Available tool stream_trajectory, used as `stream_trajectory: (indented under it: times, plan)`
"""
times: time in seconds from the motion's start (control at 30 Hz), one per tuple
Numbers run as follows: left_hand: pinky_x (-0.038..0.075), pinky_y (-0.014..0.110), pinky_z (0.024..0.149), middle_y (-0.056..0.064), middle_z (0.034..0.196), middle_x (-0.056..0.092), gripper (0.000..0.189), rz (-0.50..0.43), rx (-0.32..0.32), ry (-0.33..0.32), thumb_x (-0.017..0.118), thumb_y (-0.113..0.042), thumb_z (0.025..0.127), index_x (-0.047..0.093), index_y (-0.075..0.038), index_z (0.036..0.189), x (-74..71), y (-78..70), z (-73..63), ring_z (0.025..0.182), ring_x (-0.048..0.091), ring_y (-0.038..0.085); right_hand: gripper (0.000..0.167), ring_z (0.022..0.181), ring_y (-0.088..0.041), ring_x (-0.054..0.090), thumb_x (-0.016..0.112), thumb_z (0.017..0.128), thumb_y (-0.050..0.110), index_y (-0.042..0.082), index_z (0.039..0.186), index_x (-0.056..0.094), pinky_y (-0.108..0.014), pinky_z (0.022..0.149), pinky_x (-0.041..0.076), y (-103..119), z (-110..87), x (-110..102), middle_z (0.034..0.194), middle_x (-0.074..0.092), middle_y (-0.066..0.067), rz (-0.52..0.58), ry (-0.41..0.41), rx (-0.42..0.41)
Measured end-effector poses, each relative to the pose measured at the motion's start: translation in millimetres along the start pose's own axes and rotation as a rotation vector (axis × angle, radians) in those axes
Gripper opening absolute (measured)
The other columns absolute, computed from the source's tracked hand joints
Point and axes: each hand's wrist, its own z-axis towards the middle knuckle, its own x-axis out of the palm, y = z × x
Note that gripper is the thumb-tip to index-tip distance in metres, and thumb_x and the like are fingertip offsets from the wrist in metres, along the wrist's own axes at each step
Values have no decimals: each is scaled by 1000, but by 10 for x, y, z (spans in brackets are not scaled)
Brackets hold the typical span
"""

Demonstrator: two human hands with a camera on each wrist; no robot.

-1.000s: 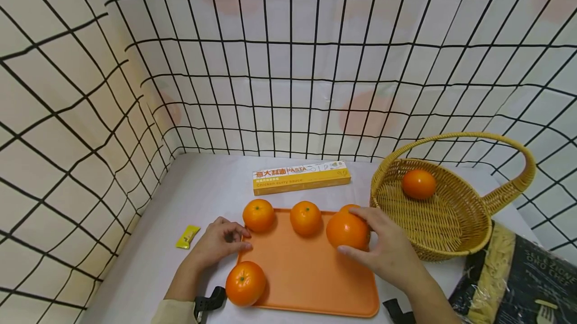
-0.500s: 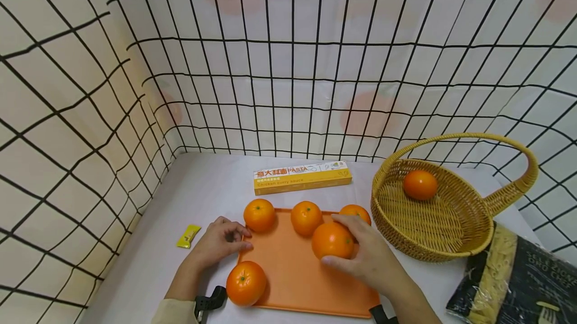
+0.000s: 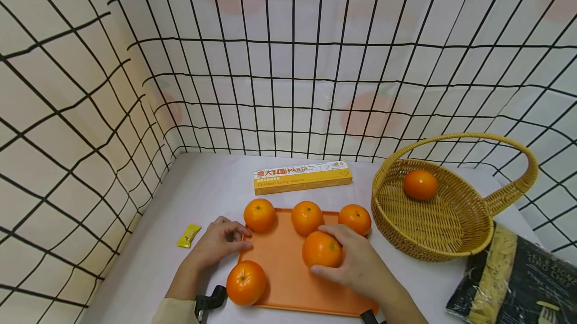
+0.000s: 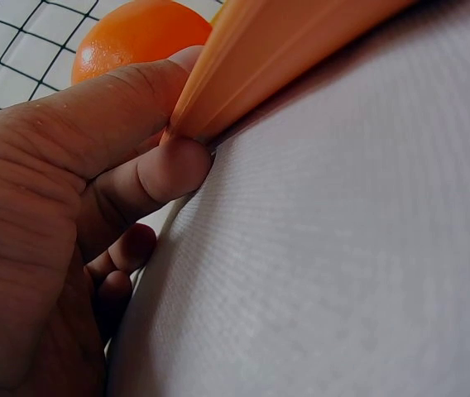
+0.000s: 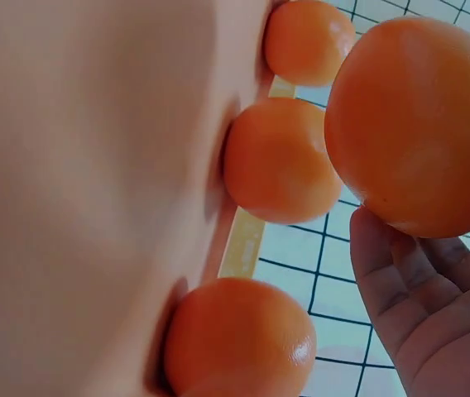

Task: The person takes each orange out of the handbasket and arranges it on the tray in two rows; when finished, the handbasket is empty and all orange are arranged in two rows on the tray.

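My right hand (image 3: pixel 360 266) grips a large orange (image 3: pixel 321 250) between thumb and fingers over the tray's middle; the right wrist view shows this orange (image 5: pixel 417 124) lifted off the tray. The left hand (image 3: pixel 218 244) pinches the left edge of the orange-coloured tray (image 3: pixel 293 291), its thumb on top and a finger underneath, as the left wrist view shows at the tray rim (image 4: pixel 210 91). Along the tray's far edge lie a left orange (image 3: pixel 259 215), a middle orange (image 3: pixel 306 218) and a right orange (image 3: pixel 354 219). Another orange (image 3: pixel 246 283) occupies the near left corner.
A wicker basket (image 3: pixel 451 236) with a tall handle stands right of the tray, holding a glossy orange-red fruit (image 3: pixel 420 185). Behind the tray is a pasta box (image 3: pixel 302 179). A yellow packet (image 3: pixel 189 236) lies left; a black pasta bag (image 3: pixel 518 279) lies front right.
The right hand has carried its orange leftward and slightly nearer, from the tray's right side to its middle, uncovering the far right orange. The left hand stays on the tray edge.
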Motion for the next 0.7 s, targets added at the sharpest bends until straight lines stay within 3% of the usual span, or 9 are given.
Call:
stream_trajectory:
  times: [0.23,0.47,0.7]
  plan:
    - [33,36,80,-3,88,55,20,2,-3,9,90,-40,76,75,-32,88,-7,-5,-2,96,43,18,73,119,-8,58,90,71,53,26,133,63,-47,102,50,9,-20,78,134,61,15,-12,52,-13]
    - [33,37,81,-3,89,55,20,-1,-8,12,90,-40,76,75,-32,88,2,-4,-6,97,43,18,78,130,-20,55,87,71,61,28,136,60,-55,107,44,33,-26,123,141,59,7,-1,161,64]
    - [33,37,82,-3,89,55,20,9,-16,7,90,-40,76,75,-34,88,10,10,3,97,44,18,81,132,-24,54,86,73,59,20,138,59,-56,108,44,46,-17,178,141,59,2,-12,223,18]
